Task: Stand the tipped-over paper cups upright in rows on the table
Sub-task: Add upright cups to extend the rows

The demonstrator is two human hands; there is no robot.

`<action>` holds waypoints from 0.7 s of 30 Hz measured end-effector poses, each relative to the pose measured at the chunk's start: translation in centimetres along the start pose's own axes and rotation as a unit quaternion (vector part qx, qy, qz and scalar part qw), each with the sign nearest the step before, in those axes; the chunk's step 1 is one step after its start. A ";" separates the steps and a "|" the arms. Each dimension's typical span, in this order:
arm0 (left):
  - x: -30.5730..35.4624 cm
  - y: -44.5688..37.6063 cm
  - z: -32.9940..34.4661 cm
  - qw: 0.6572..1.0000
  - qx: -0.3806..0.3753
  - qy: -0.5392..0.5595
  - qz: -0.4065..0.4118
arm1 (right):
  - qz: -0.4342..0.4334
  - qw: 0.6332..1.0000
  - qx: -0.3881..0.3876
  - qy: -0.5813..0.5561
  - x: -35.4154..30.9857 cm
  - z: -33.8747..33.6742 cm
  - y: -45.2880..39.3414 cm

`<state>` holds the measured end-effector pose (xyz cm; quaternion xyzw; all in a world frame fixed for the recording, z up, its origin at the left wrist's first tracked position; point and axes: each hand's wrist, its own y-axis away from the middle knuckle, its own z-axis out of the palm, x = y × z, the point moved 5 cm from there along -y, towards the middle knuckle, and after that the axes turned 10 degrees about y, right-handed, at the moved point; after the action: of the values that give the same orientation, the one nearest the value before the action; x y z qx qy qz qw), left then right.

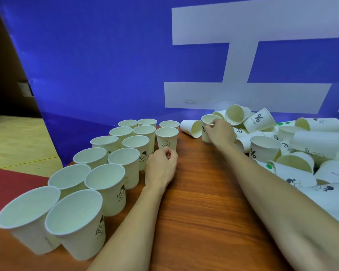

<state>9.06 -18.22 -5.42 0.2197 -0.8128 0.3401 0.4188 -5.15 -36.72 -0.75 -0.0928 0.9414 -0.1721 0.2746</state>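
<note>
Wooden table [194,202] bearing white paper cups: upright rows [98,173] at its left, tumbled heap [294,145] at its right. Right hand [219,133] grips an upright cup [208,122] beside the heap; left hand [160,169], fingers curled, pinches the base of the smiley-printed cup [166,138] beside the rows.

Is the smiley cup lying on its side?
No, the smiley cup stands upright in the rows, and the left hand touches its base.
</note>
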 end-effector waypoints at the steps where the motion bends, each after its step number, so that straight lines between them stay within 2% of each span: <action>1: 0.1 0.1 -0.1 1.000 0.000 0.001 -0.001 | -0.008 1.000 0.001 -0.008 -0.2 -0.3 0.5; 7: 0.7 1.0 -0.8 1.000 0.011 0.027 0.006 | -0.063 0.997 -0.037 -0.029 -2.0 -1.6 4.8; 16: 4.4 2.8 -1.2 0.988 0.005 0.028 0.150 | -0.129 0.988 -0.064 -0.057 -2.1 -3.2 9.5; 21: 4.5 2.8 -0.9 0.983 -0.045 -0.049 0.172 | -0.191 0.975 -0.075 -0.083 -1.7 -2.6 10.9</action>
<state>5.25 -16.03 -2.29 0.0740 -0.8723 0.3592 0.3233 -6.02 -25.48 -1.97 -0.3051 0.8905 -0.1425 0.3061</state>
